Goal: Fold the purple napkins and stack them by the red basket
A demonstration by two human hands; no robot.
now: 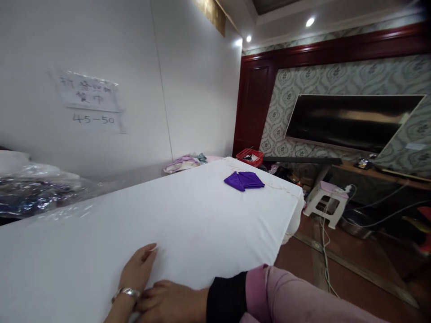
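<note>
My left hand (139, 267), with a silver bracelet (126, 293) at the wrist, rests low over the white cloth-covered table (161, 224). Its fingers curve loosely forward, a gap shows by the thumb, and nothing is seen in it. My right hand (173, 303) comes in from the right, in a black cuff and pink sleeve. Its fingers reach left beside my left wrist, partly cut off by the lower edge; they look spread, and no held thing shows. Farther off on the table lies a folded purple cloth (244, 180), apart from both hands.
Plastic-wrapped goods (40, 188) lie along the left side by a white wall with a handwritten paper sign (92, 98). Crumpled cloths (183, 163) and a red basket (249, 157) sit at the far end. A plastic stool (326, 199) with cables stands right of the table.
</note>
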